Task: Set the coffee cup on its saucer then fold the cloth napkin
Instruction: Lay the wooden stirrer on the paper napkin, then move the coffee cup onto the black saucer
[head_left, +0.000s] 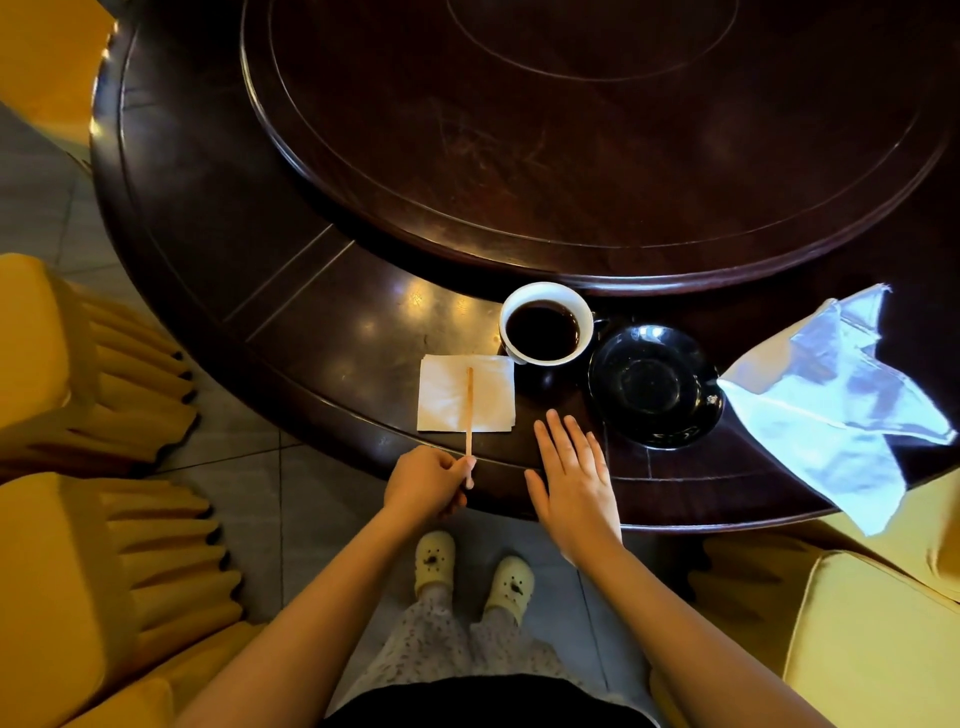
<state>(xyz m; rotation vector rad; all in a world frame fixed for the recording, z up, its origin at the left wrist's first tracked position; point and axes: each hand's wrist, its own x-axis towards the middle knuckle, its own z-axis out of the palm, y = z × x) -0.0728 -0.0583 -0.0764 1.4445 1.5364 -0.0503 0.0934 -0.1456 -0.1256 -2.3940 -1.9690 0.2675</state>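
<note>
A white coffee cup (545, 323) full of dark coffee stands on the dark wooden table (322, 312), just left of an empty black saucer (655, 385). To the right lies a crumpled pale blue cloth napkin (831, 410), with one corner hanging over the table edge. My left hand (427, 480) pinches the near end of a thin wooden stir stick (469, 410), whose far end rests on a folded white paper napkin (465, 400). Flat on the table edge lies my right hand (574, 475), fingers spread, a little short of the cup and saucer.
A raised round turntable (597, 130) fills the table's middle behind the cup. Yellow-covered chairs (78, 467) stand at the left, and another yellow chair (872, 623) is at the lower right. My feet in pale clogs are on the tiled floor below the table edge.
</note>
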